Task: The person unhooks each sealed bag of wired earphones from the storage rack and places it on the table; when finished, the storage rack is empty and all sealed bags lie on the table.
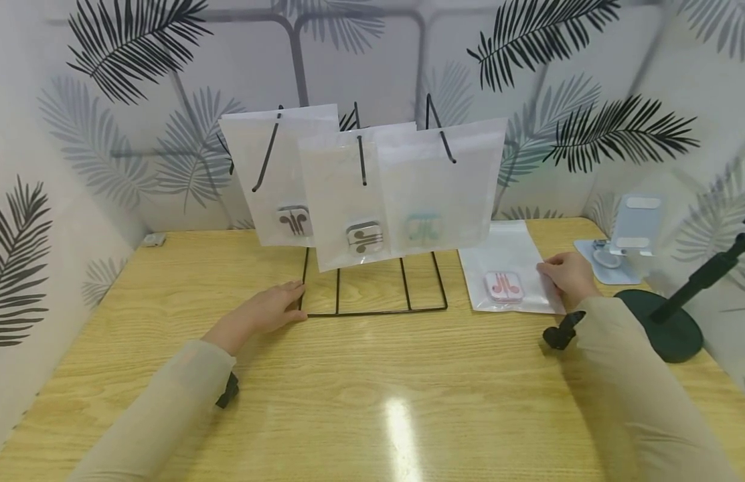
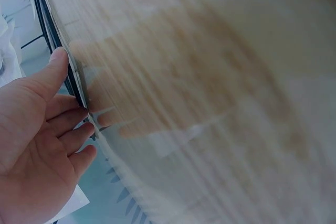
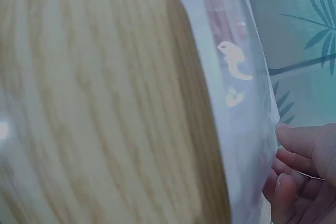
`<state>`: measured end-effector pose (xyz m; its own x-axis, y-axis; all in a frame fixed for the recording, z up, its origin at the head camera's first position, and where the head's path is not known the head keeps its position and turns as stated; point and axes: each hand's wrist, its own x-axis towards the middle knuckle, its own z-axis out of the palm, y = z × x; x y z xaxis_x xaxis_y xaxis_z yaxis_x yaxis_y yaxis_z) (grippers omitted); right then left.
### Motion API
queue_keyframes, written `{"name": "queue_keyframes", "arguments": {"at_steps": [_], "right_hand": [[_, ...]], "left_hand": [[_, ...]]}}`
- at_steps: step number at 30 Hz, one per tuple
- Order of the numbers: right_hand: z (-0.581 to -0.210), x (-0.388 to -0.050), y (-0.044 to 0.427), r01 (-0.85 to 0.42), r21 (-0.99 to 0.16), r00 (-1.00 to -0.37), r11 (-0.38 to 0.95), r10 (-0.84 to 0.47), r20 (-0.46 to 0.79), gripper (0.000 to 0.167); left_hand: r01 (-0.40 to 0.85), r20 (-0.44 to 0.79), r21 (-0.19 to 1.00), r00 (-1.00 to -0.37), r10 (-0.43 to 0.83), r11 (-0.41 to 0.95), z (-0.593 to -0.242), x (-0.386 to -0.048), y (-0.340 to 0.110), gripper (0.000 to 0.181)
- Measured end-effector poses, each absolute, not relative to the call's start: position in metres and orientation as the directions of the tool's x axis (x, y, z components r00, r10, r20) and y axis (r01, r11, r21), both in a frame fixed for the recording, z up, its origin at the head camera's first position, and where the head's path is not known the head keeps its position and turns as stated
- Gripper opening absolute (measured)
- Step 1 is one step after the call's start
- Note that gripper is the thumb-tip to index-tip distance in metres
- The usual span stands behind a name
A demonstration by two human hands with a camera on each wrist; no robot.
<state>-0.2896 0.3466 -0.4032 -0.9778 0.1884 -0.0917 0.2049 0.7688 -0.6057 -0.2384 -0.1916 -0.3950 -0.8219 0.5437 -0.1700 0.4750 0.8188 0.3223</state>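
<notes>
A clear bag with a pink earphone case [image 1: 503, 286] lies on the table at the right, and my right hand [image 1: 569, 276] pinches its right edge between thumb and fingers. In the right wrist view the fingertips of that hand [image 3: 302, 169] meet the edge of the glossy bag [image 3: 244, 129]. My left hand [image 1: 266, 309], fingers relaxed, touches the left front corner of the black wire rack [image 1: 372, 313]. The left wrist view has this hand [image 2: 47, 124] against the dark rack wire [image 2: 52, 35]. Three clear bags with earphone cases [image 1: 365, 237] hang from the rack's hooks.
A light blue phone stand [image 1: 637, 224] is at the back right of the table [image 1: 324, 402]. Beside it stands a dark green round base [image 1: 667, 328] with a black pole. A small white object [image 1: 154, 239] lies at the back left. Leaf-patterned cloth hangs behind.
</notes>
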Motion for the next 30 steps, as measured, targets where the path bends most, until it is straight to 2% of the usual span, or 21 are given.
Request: {"name": "queue_keyframes", "arguments": {"at_steps": [8, 14, 18, 20, 23, 30], "right_hand": [[-0.383, -0.293, 0.349, 0.155, -0.658, -0.985, 0.737, 0.169, -0.044, 0.043], [-0.367, -0.312, 0.351, 0.088, -0.777, -0.984, 0.623, 0.175, 0.028, 0.046], [-0.342, -0.307, 0.335, 0.005, -0.803, -0.982, 0.596, 0.153, 0.108, 0.05], [-0.322, -0.293, 0.318, -0.042, -0.785, -0.984, 0.618, 0.111, 0.141, 0.058], [-0.305, -0.285, 0.304, -0.095, -0.786, -0.981, 0.61, 0.077, 0.178, 0.061], [-0.285, -0.282, 0.278, -0.225, -0.809, -0.96, 0.543, 0.017, 0.279, 0.054]], "left_hand": [[0.468, -0.177, 0.335, -0.821, 0.543, 0.818, -0.396, -0.239, -0.192, 0.065], [0.471, -0.168, 0.334, -0.823, 0.543, 0.817, -0.398, -0.24, -0.193, 0.065], [0.469, -0.168, 0.339, -0.823, 0.543, 0.815, -0.398, -0.239, -0.193, 0.065], [0.469, -0.168, 0.343, -0.822, 0.544, 0.814, -0.398, -0.24, -0.193, 0.065], [0.469, -0.168, 0.343, -0.822, 0.544, 0.814, -0.398, -0.24, -0.193, 0.066], [0.467, -0.165, 0.342, -0.825, 0.541, 0.815, -0.4, -0.24, -0.193, 0.066]]}}
